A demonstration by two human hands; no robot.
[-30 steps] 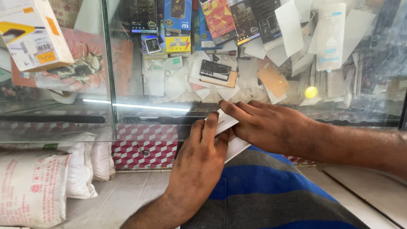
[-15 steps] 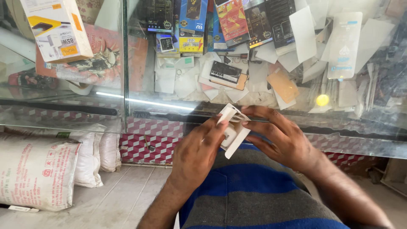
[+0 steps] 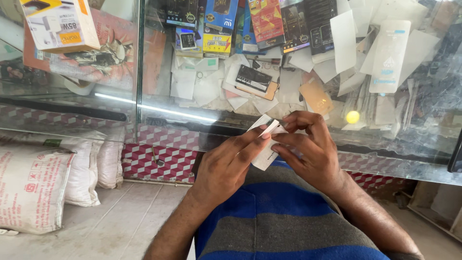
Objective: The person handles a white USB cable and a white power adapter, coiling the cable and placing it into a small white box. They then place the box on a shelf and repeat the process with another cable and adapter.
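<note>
Both hands hold a small white paper packet (image 3: 265, 150) just above my lap, in front of a glass display counter (image 3: 139, 96). My left hand (image 3: 226, 166) grips it from the left, with the fingertips on its upper edge. From the right, my right hand (image 3: 308, 149) pinches its top with thumb and fingers. The packet's lower end sticks out below the fingers; the rest is hidden by them. My blue and grey striped shirt (image 3: 279, 221) fills the bottom middle.
Behind the glass lie several phone-accessory packages, white sleeves and a yellow round thing (image 3: 352, 117). A white box (image 3: 57, 24) stands at the upper left. Filled white sacks (image 3: 33, 188) rest on the tiled floor at left. A patterned red and white base (image 3: 154, 154) runs under the counter.
The hands have drawn in toward my body and the packet has turned more upright between them. My view has shifted, so the counter sits farther left in the picture.
</note>
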